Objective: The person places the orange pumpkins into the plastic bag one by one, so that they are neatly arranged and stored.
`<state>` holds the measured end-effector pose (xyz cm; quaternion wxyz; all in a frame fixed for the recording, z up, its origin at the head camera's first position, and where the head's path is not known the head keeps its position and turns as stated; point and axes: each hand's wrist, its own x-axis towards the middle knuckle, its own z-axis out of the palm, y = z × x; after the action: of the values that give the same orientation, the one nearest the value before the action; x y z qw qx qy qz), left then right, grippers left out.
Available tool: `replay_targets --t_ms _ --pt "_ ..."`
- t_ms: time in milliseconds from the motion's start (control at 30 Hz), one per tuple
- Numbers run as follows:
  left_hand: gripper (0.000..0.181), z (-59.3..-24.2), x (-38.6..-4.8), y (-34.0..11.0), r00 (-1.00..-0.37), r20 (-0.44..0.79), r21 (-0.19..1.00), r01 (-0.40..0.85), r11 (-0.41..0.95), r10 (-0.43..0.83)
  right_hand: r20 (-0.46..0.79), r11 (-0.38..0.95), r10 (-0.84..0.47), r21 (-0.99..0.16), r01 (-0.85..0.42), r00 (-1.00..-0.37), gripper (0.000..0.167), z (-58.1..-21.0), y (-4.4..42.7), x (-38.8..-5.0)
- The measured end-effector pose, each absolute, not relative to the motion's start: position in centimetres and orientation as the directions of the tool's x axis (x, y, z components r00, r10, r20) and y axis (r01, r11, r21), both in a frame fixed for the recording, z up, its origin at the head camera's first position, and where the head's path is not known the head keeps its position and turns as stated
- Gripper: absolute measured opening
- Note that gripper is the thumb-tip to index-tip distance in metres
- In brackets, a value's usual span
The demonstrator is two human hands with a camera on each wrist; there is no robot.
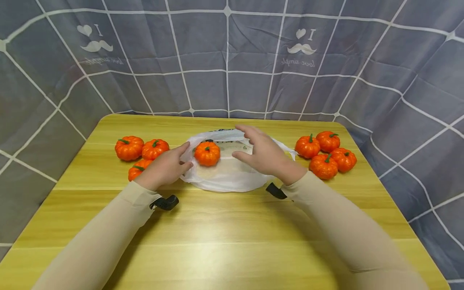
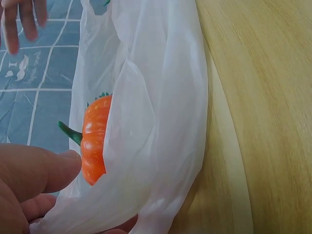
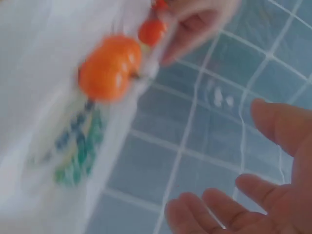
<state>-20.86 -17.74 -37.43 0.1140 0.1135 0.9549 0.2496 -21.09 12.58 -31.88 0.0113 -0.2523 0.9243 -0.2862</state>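
A white plastic bag lies on the table with its mouth spread, and a small orange pumpkin with a green stem sits inside at its left. My left hand holds the bag's left edge; in the left wrist view the thumb is near the pumpkin and fingertips show beneath the plastic. Over the right part of the bag, my right hand hovers with fingers spread and holds nothing. The right wrist view is blurred but shows these spread fingers apart from the bag.
Three more pumpkins are grouped on the left of the wooden table, one partly behind my left hand. Several pumpkins cluster on the right, beyond my right forearm. A grey checked curtain surrounds the back and sides.
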Motion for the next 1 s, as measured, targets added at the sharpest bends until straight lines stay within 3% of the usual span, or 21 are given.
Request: replay_targets --t_ms 233,400,567,1000 --pt "0.079 -37.5 -20.8 -18.1 -0.948 -0.147 0.497 0.176 0.850 0.282 0.202 0.731 -0.362 -0.544 -0.412 -0.910 0.075 -30.2 20.0 -20.7" --pt "0.081 -37.6 -20.9 -18.3 -0.947 -0.160 0.499 0.165 0.850 0.278 0.106 0.841 -0.224 -0.482 -0.247 -0.969 0.082 -31.0 25.3 -20.9" --pt "0.081 -37.5 -20.9 -18.5 -0.946 -0.168 0.507 0.158 0.847 0.277 0.054 0.874 -0.159 -0.456 -0.166 -0.986 0.091 -33.4 29.6 -21.4" --pt "0.080 -37.4 -21.1 -18.6 -0.947 -0.157 0.498 0.169 0.851 0.280 0.025 0.892 -0.115 -0.437 -0.114 -0.993 0.100 -36.9 34.7 -20.9"
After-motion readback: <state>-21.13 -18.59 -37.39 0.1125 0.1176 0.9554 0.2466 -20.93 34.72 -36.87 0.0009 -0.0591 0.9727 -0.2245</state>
